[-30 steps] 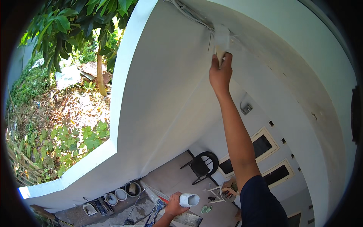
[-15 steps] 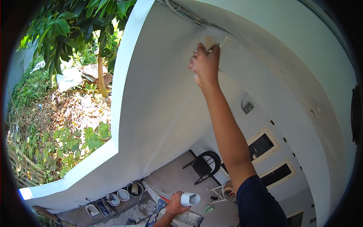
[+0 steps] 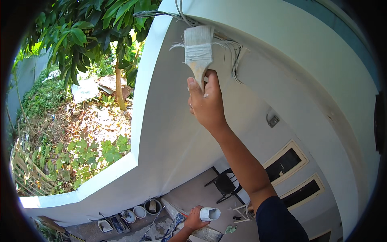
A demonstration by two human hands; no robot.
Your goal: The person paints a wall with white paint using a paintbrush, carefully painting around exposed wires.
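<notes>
High up in front of me, my right hand (image 3: 208,101) is closed around the handle of a wide, paint-stained paintbrush (image 3: 198,51). Its pale bristles point upward, with stray strands sticking out at both sides, near the upper edge of the wall (image 3: 173,101) and a run of loose cables (image 3: 236,60). I cannot tell whether the bristles touch the wall. Low in the view, my left hand (image 3: 194,219) grips a small white container (image 3: 210,214), its mouth turned to the right. What is inside does not show clearly.
Far below, several buckets (image 3: 139,211) and trays line the wall's foot. A black chair (image 3: 225,183) stands on the floor (image 3: 193,183) near framed windows (image 3: 285,161). A white-edged opening (image 3: 135,155) on the left shows a tree (image 3: 119,86) and leaf-strewn ground. A curved beam (image 3: 314,101) sweeps overhead on the right.
My right hand has moved left with the paintbrush, away from the cables' corner, and the brush has turned into full view. The left hand still holds the white container; the whole view has shifted slightly.
</notes>
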